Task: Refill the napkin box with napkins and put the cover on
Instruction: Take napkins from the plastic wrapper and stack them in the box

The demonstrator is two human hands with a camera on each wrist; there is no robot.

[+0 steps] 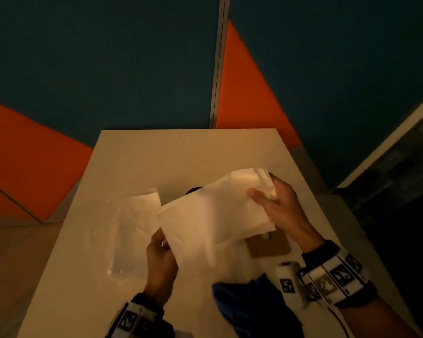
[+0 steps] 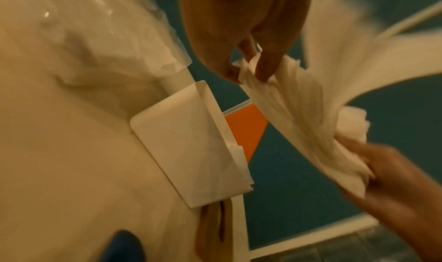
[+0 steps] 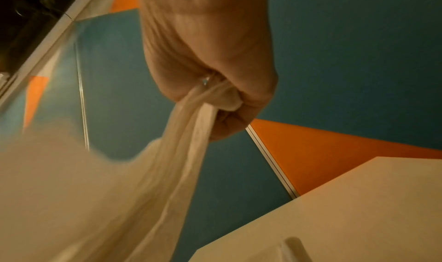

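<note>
Both hands hold one thick, floppy stack of white paper napkins [image 1: 213, 215] in the air above the pale rectangular table [image 1: 181, 152]: the left hand [image 1: 160, 254] pinches the near corner between thumb and fingertips, and the right hand [image 1: 276, 203] has its fingers curled round the far end, bunching the sheets. The white open-topped plastic napkin box [image 2: 189, 152], with a perforated side wall, stands on the table below the stack and appears to have a few napkins in it already, though the blur makes that uncertain. The flat tan wooden cover [image 1: 269, 247] lies on the table just beside the box, under the right forearm, so it is not yet on. The main risk I see is that the stack, gripped only at two ends, sags and fans in the middle, so loose sheets could slip out or catch on the box rim and crumple instead of sliding in flat. An overfull box could also keep the cover from seating. Counted: one napkin stack in hand, one box, one cover, and one crinkled clear plastic wrapper [image 1: 130, 230] that lies to the left with some white paper inside. A dark blue cloth-like thing [image 1: 249, 303] sits at the near edge.
</note>
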